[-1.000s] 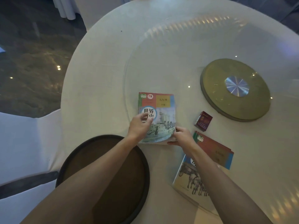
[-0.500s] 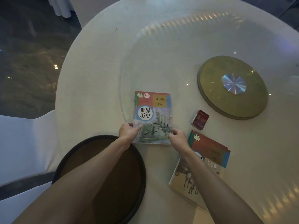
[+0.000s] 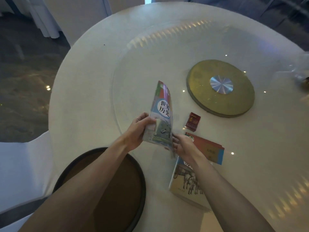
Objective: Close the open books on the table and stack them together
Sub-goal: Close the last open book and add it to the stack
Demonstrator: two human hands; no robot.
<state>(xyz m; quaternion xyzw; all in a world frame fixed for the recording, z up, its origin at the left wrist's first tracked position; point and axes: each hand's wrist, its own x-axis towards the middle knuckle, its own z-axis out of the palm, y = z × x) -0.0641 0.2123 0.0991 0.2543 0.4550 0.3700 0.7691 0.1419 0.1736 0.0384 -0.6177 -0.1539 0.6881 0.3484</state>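
A closed blue history book (image 3: 161,114) with a warship on its cover is lifted off the white round table (image 3: 87,91), tilted up on its right edge. My left hand (image 3: 138,131) grips its lower left edge. My right hand (image 3: 182,146) touches its lower right corner. To the right lies a second closed book (image 3: 207,148) with a red and tan cover and a horse picture, flat on the table, partly under my right forearm.
A small red box (image 3: 192,122) lies just right of the lifted book. A gold turntable hub (image 3: 220,88) sits under the glass at the right. A dark round tray (image 3: 107,190) is near the front edge, under my left forearm. A white chair (image 3: 20,171) stands at the left.
The blue book lay flat on the table before; now both hands have raised it and tipped it up on its right side. The second book has not moved.
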